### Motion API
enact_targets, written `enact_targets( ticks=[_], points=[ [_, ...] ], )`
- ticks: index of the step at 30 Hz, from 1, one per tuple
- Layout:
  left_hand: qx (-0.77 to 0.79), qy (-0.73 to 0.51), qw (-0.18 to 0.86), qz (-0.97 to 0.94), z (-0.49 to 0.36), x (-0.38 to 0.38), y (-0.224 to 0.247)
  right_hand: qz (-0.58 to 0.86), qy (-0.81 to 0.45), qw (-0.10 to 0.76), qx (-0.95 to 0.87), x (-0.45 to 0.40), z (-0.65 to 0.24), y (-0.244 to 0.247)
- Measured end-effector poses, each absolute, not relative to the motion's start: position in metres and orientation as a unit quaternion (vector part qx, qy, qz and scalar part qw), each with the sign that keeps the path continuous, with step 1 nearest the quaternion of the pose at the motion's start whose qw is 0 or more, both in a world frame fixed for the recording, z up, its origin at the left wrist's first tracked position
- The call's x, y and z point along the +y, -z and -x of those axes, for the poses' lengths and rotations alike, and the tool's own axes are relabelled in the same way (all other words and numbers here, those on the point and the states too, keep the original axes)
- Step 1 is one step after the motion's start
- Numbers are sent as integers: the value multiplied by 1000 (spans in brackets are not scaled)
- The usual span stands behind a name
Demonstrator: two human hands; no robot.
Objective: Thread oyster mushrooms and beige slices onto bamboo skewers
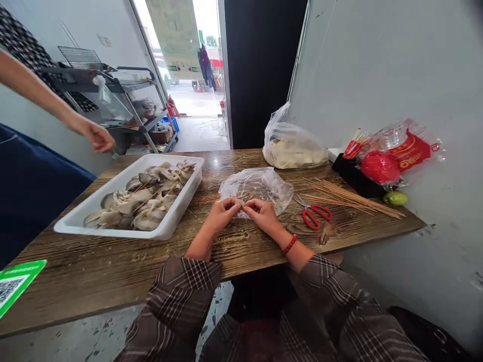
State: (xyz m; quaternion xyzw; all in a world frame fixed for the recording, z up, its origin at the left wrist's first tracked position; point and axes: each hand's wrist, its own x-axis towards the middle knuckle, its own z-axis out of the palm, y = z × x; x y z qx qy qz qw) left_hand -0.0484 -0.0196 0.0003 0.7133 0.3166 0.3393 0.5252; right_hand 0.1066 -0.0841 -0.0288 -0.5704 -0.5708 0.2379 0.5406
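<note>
My left hand (223, 215) and my right hand (263, 216) meet at the fingertips over the near edge of a crumpled clear plastic bag (277, 187). Both are closed in a pinch, and a small pale bit shows between them, too small to name. A few little scraps lie in the bag. Scissors with red handles (311, 217) rest on the wooden table (241, 251) to the right of my right hand. To the left stands a white tray (177, 221) of grey oyster mushrooms (132, 206), some with thin sticks in them.
Bamboo skewers (350, 196) lie at the right, near a green fruit (395, 198) and red packages (396, 156). A filled white plastic bag (296, 146) sits at the back. Another person's hand (96, 136) reaches above the tray's left side. A green-edged QR card (18, 284) is front left.
</note>
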Motion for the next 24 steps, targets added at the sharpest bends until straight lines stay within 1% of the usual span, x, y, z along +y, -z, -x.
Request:
enact_targets(
  ticks=[6,9,13,17,24],
  points=[
    [352,-380,527,-673,50,-17,3,581,-196,509,-604,-103,-118,22],
    [358,-400,529,-657,51,-14,4,582,-171,470,-641,-121,-131,22],
    [354,-416,545,-636,52,-11,5,583,-170,421,-674,-153,-145,28],
    [346,-429,583,-597,52,-16,5,601,-169,427,-654,-175,-152,38],
    [340,-452,642,-518,54,-22,5,611,-178,420,-647,-180,-156,43]
  ],
)
